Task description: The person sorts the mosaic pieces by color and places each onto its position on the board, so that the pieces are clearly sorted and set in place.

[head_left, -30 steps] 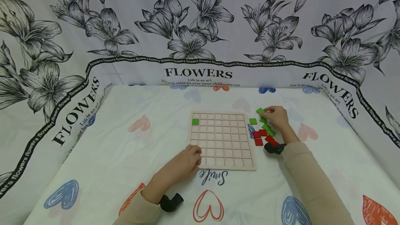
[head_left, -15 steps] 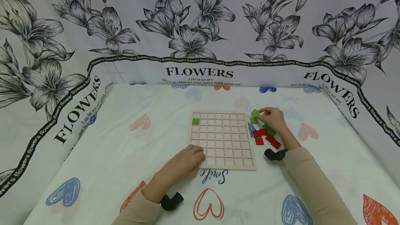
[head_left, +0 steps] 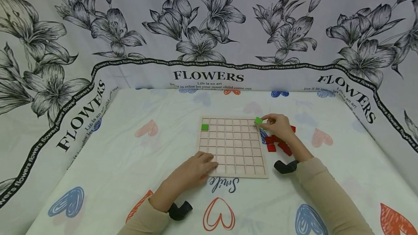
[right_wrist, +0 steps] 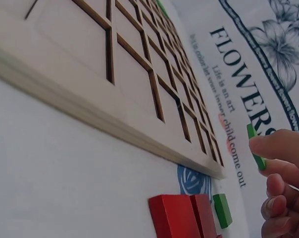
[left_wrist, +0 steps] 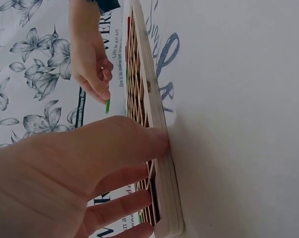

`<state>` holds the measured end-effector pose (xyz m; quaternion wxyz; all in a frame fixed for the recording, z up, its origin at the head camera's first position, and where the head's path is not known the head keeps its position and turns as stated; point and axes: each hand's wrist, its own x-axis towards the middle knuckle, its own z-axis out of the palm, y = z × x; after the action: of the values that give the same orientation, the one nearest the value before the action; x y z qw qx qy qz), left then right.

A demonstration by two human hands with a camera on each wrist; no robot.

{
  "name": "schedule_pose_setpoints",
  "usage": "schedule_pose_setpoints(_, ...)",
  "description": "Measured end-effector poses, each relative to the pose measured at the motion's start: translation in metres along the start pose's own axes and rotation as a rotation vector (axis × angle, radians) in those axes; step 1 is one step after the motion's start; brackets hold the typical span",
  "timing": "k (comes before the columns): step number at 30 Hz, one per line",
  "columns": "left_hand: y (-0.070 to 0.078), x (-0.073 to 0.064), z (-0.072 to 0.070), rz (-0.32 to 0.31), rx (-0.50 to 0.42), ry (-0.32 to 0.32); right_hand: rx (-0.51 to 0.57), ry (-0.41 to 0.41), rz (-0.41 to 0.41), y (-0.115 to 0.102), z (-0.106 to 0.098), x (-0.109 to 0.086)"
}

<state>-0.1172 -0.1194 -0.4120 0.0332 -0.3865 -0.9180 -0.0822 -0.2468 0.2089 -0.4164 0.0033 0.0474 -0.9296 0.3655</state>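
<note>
My right hand (head_left: 279,128) pinches a small green square tile (head_left: 258,120) between thumb and fingertips, over the far right corner of a pale wooden grid board (head_left: 239,143). In the right wrist view the held tile stands on edge, raised above the cloth. My left hand (head_left: 192,171) rests at the board's near left corner, its thumb against the side edge and its fingers lying over the top. Another green tile (head_left: 204,127) sits in a grid cell near the far left corner. The right hand hides part of the loose tiles.
Several red tiles (head_left: 271,148) lie right of the board, some overlapping. A loose green tile (right_wrist: 222,210) shows beside them in the right wrist view. White cloth with printed hearts (head_left: 147,128) covers the table; a flower-printed curtain (head_left: 209,28) hangs behind.
My right hand has carried the green tile leftward from the loose pile to the board's far right corner. My left fingers have spread slightly further across the board's near left corner.
</note>
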Motion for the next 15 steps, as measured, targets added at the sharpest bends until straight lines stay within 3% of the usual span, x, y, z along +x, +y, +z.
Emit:
schedule_pose_setpoints(6,0.0,0.0,0.002,0.004,0.031,0.019,-0.001,-0.015,-0.085,-0.008,0.003,-0.003)
schedule_pose_setpoints(15,0.0,0.0,0.004,0.026,0.046,0.044,0.019,-0.041,-0.119,-0.021,0.013,-0.008)
